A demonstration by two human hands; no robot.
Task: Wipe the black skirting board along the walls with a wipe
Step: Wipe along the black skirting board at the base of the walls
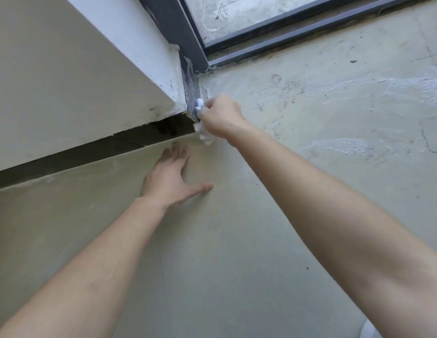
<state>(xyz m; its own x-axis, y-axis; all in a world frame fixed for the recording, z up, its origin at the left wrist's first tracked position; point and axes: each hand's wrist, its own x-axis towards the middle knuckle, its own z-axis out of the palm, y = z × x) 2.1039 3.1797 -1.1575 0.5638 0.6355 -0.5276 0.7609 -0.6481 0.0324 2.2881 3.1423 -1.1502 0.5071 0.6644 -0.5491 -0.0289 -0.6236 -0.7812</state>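
A black skirting board (73,157) runs along the foot of the pale wall and turns at an outer corner, where a shorter, white-smeared stretch (191,86) leads up to a dark window frame. My right hand (221,117) grips a crumpled white wipe (205,135) and presses it against the skirting at that corner. Part of the wipe hangs below my fist. My left hand (172,178) lies flat on the floor just below the long stretch of skirting, fingers spread and straight.
The grey concrete floor (310,118) carries white smears and dark specks. A dark window frame (273,48) with a dusty pane sits along the top. The pale wall (54,81) fills the left side. A white shape (370,329) shows at the bottom right edge.
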